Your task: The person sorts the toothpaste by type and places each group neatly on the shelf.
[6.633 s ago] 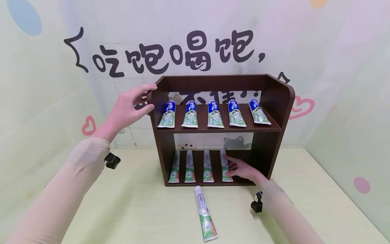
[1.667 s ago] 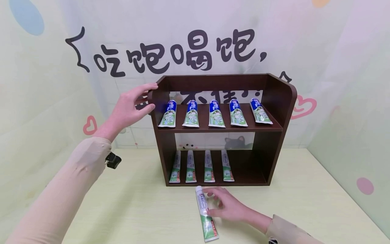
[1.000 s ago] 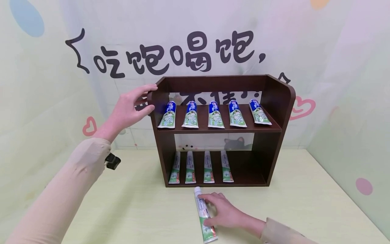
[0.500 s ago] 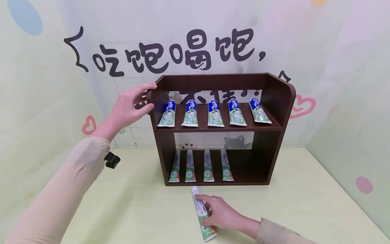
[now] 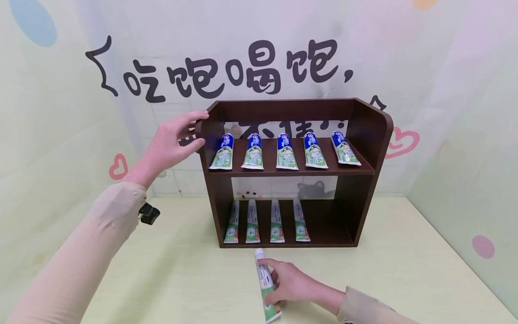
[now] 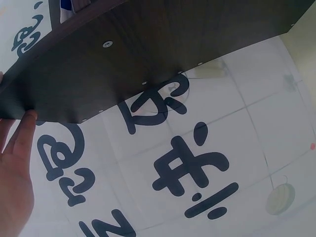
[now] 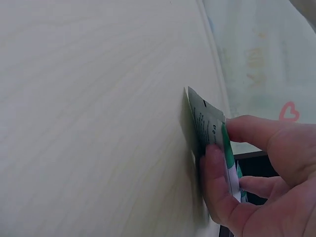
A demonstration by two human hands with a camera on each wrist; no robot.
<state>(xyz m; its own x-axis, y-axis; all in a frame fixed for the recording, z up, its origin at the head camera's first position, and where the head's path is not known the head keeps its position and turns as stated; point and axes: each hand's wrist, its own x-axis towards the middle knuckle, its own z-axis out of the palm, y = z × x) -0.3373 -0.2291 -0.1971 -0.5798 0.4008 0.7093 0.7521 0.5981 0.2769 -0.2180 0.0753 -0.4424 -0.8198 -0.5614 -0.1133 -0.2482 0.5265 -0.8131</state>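
Note:
A toothpaste tube [image 5: 264, 280], white above and green below, is in my right hand [image 5: 293, 283] in front of the shelf. Thumb and fingers grip it from the right side, and the right wrist view shows the crimped end of the tube [image 7: 203, 116] close over the table. My left hand [image 5: 167, 141] holds the upper left side panel of the dark brown two-tier shelf [image 5: 291, 173], fingers over its edge and thumb against its outer face. In the left wrist view, fingertips touch the panel [image 6: 148, 44].
Several blue-and-green toothpaste tubes [image 5: 286, 153] lie in a row on the upper tier. Several white-and-green tubes [image 5: 276, 225] line the lower tier from its left side. The pale wooden table [image 5: 194, 279] meets a printed wall covering [image 5: 251, 27] behind.
My right hand has left the rightmost lower-tier tube, come down to the tube on the table and gripped it. That tube has shifted slightly left. My left hand stays on the shelf.

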